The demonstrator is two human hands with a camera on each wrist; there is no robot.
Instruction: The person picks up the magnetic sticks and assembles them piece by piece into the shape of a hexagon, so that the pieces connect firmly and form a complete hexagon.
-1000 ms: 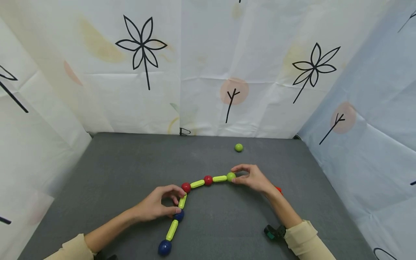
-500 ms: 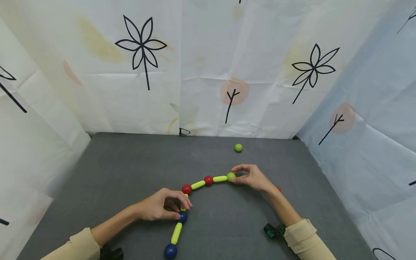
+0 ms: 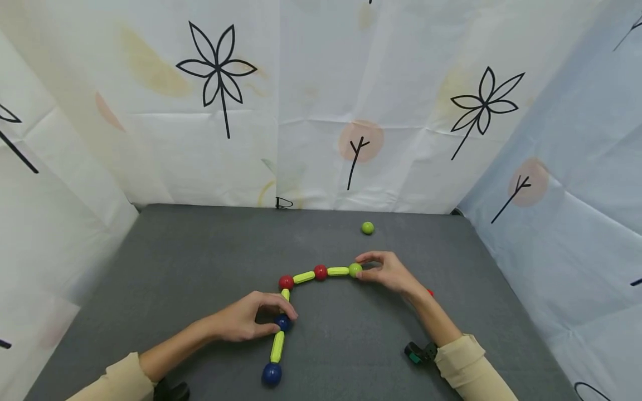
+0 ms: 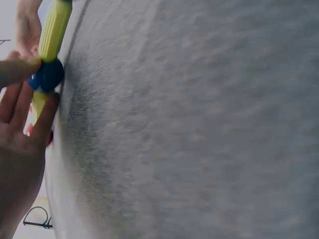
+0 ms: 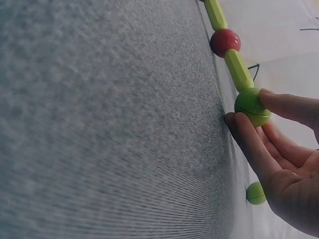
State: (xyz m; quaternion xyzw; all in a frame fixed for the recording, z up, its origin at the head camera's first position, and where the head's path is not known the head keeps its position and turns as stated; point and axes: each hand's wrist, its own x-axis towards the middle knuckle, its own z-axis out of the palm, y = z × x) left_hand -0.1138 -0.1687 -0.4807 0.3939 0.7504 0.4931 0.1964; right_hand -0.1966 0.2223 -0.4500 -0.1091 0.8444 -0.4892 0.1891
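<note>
A curved chain of balls and yellow-green rods lies on the grey table. From the near end it runs through a blue ball (image 3: 271, 374), a second blue ball (image 3: 283, 322), a red ball (image 3: 286, 282), another red ball (image 3: 320, 272) and a green ball (image 3: 355, 270). My left hand (image 3: 243, 318) pinches the second blue ball between thumb and fingers, partly covering the rod (image 3: 286, 294) beyond it. At the other end, my right hand (image 3: 388, 273) pinches the green ball, as the right wrist view also shows, with a rod (image 5: 239, 69) joined to it.
A loose green ball (image 3: 368, 228) lies near the table's back edge. Something red (image 3: 430, 292) shows beside the right forearm, mostly hidden. Patterned white cloth (image 3: 321, 111) hangs behind the grey table (image 3: 200, 245) and at both sides.
My left fingers have shifted from the rod and red ball toward the second blue ball. The chain's near blue end has swung right and slightly away. My right hand has barely moved.
</note>
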